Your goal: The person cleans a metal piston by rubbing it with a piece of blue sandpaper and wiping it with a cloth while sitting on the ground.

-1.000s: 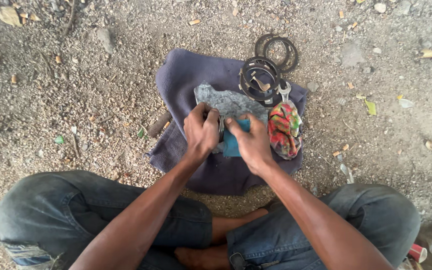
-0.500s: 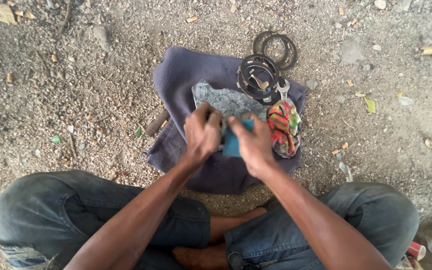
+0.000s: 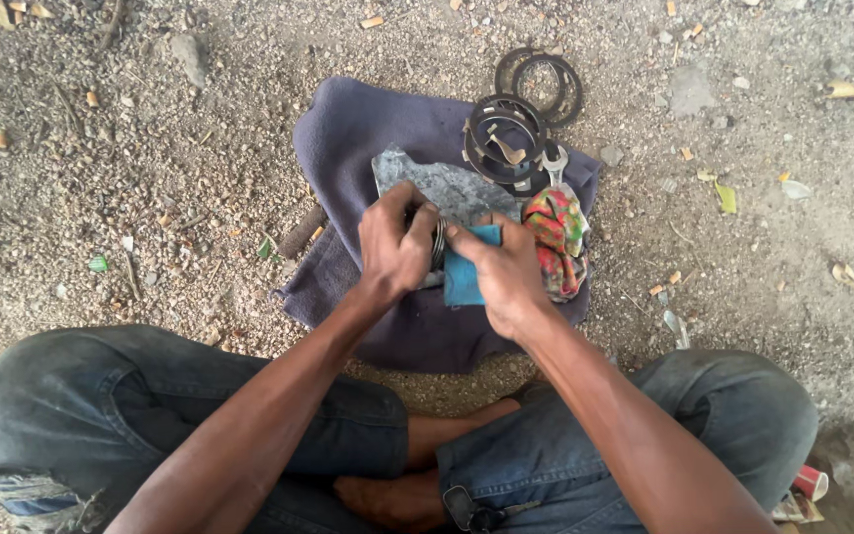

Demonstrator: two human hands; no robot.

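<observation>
We sit outdoors at a makeshift roadside repair spot: bare gravel ground (image 3: 150, 168) with dry leaves, a purple cloth (image 3: 368, 138) as workbench, metal rings (image 3: 506, 138) and a wrench (image 3: 553, 163).

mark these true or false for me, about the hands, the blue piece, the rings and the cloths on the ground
1. The left hand grips a thin metal ring. True.
2. The right hand presses a blue sheet against that ring. True.
3. The purple cloth is spread on a wooden workbench. False: it lies on gravelly ground.
4. The multicoloured rag lies left of the left hand. False: it lies just right of the right hand.
5. Dark metal rings are piled at the far edge of the purple cloth, with a spanner beside them. True.
6. The person is standing. False: they sit cross-legged in jeans.
</observation>
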